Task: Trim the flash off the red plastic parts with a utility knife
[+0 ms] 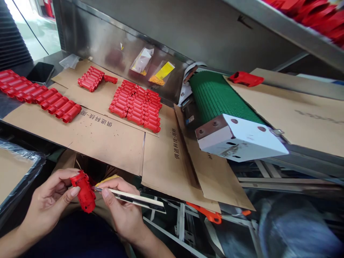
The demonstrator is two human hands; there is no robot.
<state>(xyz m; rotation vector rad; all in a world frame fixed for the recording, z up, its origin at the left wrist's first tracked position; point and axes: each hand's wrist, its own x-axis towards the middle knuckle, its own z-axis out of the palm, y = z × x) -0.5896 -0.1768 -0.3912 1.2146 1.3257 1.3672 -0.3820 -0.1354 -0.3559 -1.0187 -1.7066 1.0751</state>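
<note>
Near my lap, my left hand (pixel 52 200) pinches a hollow red plastic part (pixel 85 193) between thumb and fingers, holding it tilted. Close beside it, my right hand (pixel 123 206) grips a slim utility knife (pixel 139 200) with a pale handle and dark slot. The knife's metal front end points at the side of the red part; whether it touches cannot be made out. Something yellow (pixel 109 179) shows by my right index finger. On the cardboard (pixel 113 150) beyond lie rows of similar red parts (pixel 135 104), with a long row of them (pixel 45 96) at the left.
A green conveyor belt (pixel 220 93) with a white metal end bracket (pixel 239 139) stands at the right. One red part (pixel 245 79) lies on cardboard beside it. Small plastic bags (pixel 162 73) lean at the back, and a phone (pixel 41 72) lies at the left. An orange-handled tool (pixel 209 214) sits below the edge.
</note>
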